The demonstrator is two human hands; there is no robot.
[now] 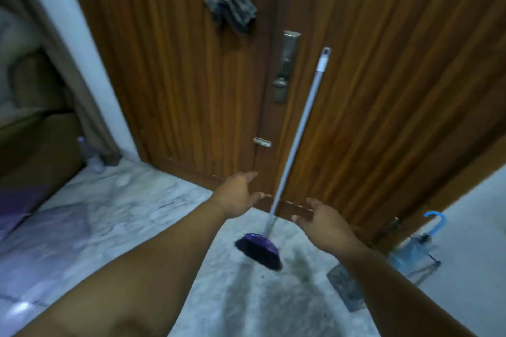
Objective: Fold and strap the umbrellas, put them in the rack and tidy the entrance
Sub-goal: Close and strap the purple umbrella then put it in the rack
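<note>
A broom point(298, 131) with a grey pole and a purple brush head point(258, 250) leans against the wooden door point(169, 68), its head on the marble floor. My left hand point(236, 195) is stretched out just left of the pole, fingers straight, holding nothing. My right hand point(324, 223) is held out just right of the pole, fingers relaxed and apart from it. A pale blue umbrella point(419, 243) with a blue hooked handle stands at the right by the wall, in a thin dark rack point(430, 265).
A dark bundle point(231, 7) hangs high on the door above the metal lock plate point(284, 65). A plastic bottle point(91, 154) stands by a curtain at the left. A sofa point(32, 145) fills the left edge. A dark mat point(346, 284) lies near the rack.
</note>
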